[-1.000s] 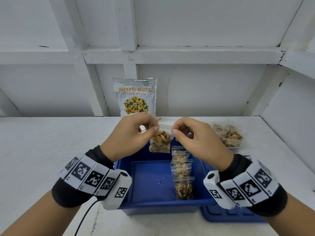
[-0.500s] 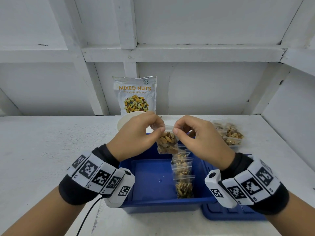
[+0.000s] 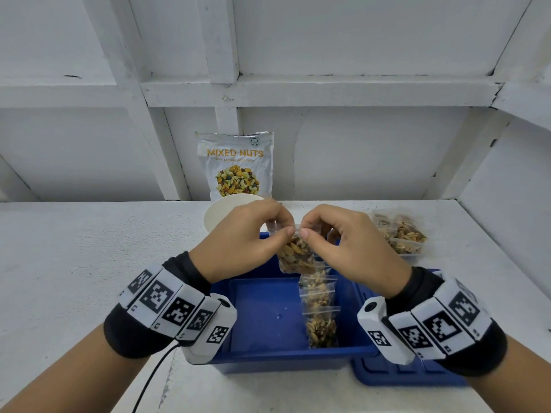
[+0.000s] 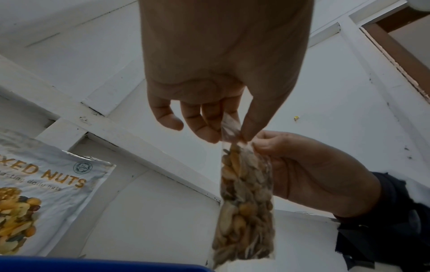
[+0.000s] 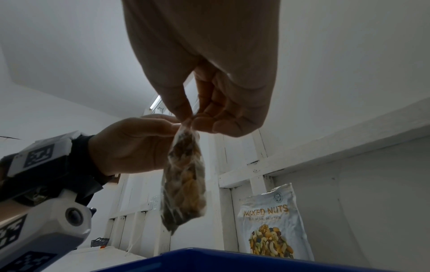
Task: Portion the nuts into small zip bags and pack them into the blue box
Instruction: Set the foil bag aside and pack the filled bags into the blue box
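2 hands meet above the far end of the blue box point(image 3: 265, 317), and between them hangs 1 small zip bag point(image 3: 295, 256) filled with nuts. The left hand point(image 3: 247, 236) pinches the bag's top strip between thumb and fingertips, its other fingers curled; the right hand point(image 3: 348, 242) pinches the same strip from the 3 o'clock side in the same way. The bag hangs with its long axis near vertical, sealed mouth up and its bottom tilted slightly toward 5 o'clock, clear of the box.

Inside the box, along its right wall, stands 1 row of packed bags point(image 3: 320, 311); 3 show plainly, and more may hide behind the held bag. At 2 o'clock on the table point(image 3: 74, 263) lies 1 pile of filled bags point(image 3: 401, 234); their number cannot be told. At 12 o'clock, 1 mixed nuts pouch point(image 3: 235, 165) stands upright against the wall, with 1 white bowl point(image 3: 220, 213) just before it. 1 blue lid point(image 3: 408, 374) lies at 5 o'clock, beside the box.
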### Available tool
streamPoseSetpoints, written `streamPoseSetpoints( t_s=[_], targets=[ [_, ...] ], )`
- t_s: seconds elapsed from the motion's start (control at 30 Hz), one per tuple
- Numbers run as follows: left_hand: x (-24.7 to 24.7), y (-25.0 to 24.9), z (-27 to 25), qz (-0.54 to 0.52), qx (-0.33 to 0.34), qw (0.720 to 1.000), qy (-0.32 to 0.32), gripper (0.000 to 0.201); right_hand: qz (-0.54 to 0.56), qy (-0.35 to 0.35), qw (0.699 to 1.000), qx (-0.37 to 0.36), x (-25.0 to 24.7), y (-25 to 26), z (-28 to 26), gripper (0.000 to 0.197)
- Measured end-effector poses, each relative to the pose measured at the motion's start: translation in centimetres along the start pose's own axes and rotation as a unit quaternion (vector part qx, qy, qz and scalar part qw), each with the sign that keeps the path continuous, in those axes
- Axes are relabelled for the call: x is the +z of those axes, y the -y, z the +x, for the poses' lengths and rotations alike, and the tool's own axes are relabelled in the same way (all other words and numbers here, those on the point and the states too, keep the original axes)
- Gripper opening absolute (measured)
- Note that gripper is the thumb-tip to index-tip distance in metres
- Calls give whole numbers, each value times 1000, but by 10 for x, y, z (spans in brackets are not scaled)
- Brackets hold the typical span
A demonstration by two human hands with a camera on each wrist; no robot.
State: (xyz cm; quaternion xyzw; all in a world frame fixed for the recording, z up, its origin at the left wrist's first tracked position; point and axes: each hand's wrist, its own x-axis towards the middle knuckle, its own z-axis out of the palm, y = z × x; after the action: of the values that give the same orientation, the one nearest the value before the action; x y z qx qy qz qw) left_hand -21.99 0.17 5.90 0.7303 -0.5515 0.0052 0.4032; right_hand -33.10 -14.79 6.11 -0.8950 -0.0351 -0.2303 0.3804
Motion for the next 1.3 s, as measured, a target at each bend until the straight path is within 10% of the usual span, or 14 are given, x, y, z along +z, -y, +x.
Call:
streamPoseSetpoints(
  t_s=[0.5, 0.7, 0.87, 1.03, 1.17, 1.3],
  targets=[
    [8, 2, 6, 48, 18, 999, 9, 26, -10, 6, 1000, 23, -1, -5, -2, 10],
    [10, 9, 24, 72, -40, 991, 106, 17, -21, 42, 994, 104, -18, -24, -7, 6],
    [25, 24, 35, 186, -96, 940, 270, 10, -110, -23, 972, 206, -51, -90, -15, 13],
    [48, 33, 49, 260, -124, 868, 404, 16, -293, 68, 895, 330, -71, -171, -29, 35],
    [62, 42, 56, 305, -127, 842, 426, 16, -399, 118, 828, 375, -75, -197, -38, 32],
    [71, 51, 59, 340, -146, 830, 418, 20, -370, 71, 851, 366, -79, -207, -40, 20]
  ],
)
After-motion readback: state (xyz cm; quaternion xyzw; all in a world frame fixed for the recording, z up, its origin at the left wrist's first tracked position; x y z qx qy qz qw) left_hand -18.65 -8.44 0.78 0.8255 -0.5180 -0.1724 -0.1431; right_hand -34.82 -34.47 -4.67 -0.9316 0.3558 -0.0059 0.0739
